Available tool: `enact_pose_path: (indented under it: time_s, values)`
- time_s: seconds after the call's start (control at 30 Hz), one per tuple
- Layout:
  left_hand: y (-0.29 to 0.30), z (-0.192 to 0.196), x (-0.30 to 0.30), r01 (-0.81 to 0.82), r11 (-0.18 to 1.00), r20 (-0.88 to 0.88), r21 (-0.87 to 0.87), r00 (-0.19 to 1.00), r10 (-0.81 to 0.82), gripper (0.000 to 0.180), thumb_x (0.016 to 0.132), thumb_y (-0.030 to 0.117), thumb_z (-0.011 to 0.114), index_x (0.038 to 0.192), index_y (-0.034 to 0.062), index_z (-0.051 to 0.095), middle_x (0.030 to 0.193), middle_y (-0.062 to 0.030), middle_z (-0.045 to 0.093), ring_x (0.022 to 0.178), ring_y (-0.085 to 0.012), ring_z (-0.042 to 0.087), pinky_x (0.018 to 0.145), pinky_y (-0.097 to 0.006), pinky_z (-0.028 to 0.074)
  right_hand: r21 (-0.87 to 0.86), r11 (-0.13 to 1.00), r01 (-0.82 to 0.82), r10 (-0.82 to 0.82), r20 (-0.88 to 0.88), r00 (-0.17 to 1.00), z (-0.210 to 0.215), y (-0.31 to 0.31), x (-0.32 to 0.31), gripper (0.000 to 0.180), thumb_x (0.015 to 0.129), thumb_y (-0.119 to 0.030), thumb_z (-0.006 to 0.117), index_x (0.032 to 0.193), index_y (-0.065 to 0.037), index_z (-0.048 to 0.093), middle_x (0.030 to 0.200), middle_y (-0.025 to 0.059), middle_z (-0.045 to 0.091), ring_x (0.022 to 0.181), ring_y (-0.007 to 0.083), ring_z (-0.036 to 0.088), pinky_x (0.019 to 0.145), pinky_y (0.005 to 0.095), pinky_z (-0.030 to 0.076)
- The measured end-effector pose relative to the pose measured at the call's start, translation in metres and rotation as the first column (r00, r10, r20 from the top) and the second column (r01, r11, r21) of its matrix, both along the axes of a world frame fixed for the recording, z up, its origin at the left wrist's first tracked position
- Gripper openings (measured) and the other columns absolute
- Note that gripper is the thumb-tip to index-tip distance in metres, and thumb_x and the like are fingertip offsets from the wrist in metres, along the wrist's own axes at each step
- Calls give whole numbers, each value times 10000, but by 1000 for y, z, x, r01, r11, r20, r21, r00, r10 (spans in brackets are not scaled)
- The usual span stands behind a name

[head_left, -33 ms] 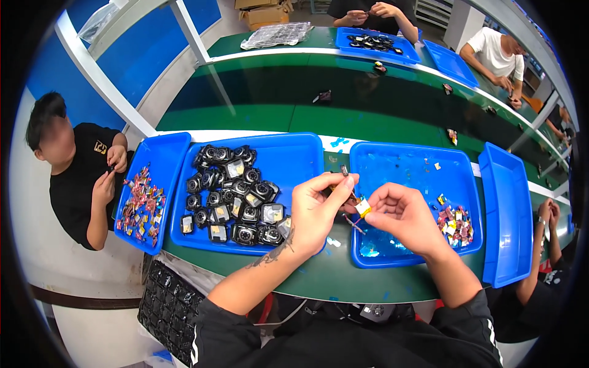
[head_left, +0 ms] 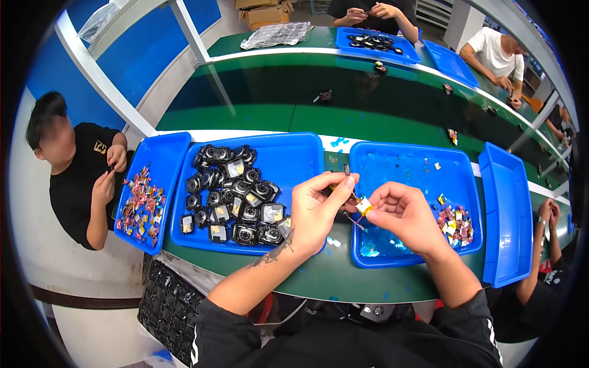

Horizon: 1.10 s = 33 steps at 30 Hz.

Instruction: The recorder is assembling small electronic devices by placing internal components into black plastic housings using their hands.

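The left hand [head_left: 316,211] and the right hand [head_left: 399,211] are pinching a small yellow-and-white component [head_left: 364,205] with thin wires between closed fingertips, just above the gap between two blue trays. The left tray [head_left: 300,153] is holding a heap of black camera-like modules [head_left: 236,193]; the right tray [head_left: 411,162] is holding small colourful pieces [head_left: 454,222]. Beyond, a green conveyor belt [head_left: 276,92] is stretching away.

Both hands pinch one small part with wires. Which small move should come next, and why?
Probably the right hand should seat the small yellow-white piece, while the left hand steadies the part: the piece sits between the fingertips, thin wires hanging loose.
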<state>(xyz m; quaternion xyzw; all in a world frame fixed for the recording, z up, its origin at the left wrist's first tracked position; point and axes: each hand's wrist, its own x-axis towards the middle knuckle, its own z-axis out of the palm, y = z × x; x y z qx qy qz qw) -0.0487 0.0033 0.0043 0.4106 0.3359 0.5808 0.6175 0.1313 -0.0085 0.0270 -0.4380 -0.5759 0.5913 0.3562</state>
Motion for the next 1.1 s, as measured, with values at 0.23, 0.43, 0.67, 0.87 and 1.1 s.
enact_pose_path:
  time_s: [0.23,0.43,0.67,0.87,1.1]
  values:
    - [-2,-5,-1,121,986,15,112,992,-123,356,809,-74,664,1149,-63,561,1163,-159,595,972,-197,633,847,-324,552,-128,990,49,-79,-239,968,0,1,2,170,837,-11,676,993,13,614,860,33,646,772,64,603,704,204,493]
    - [1,-4,-5,186,982,76,-41,980,-183,306,823,-63,656,1116,-55,570,1126,-160,604,935,-195,646,817,-318,561,-69,995,77,-88,-185,979,4,-5,-3,216,824,-16,696,1018,15,606,858,44,658,768,64,609,722,207,503]
    - [2,-2,-5,211,975,76,-63,976,-206,185,832,-50,653,1001,-39,579,1114,-160,594,898,-202,655,780,-315,575,-203,973,110,-164,-272,948,8,-2,-3,217,837,-6,676,1038,6,594,868,39,661,804,71,615,765,213,493]
    - [4,-8,-7,176,976,167,-131,974,-154,120,836,-27,661,916,2,576,1134,-146,579,907,-199,654,794,-316,577,71,993,94,-81,-169,982,0,-8,-8,326,810,-16,694,1110,-8,567,829,17,628,771,56,571,673,195,447]
    - [0,2,-7,254,957,122,-140,964,-238,191,954,126,551,1034,-37,611,1127,-143,603,890,-210,668,793,-318,577,24,981,195,-185,-211,960,-4,-7,-5,266,835,-10,673,1080,-2,571,833,5,629,750,24,560,668,166,437]
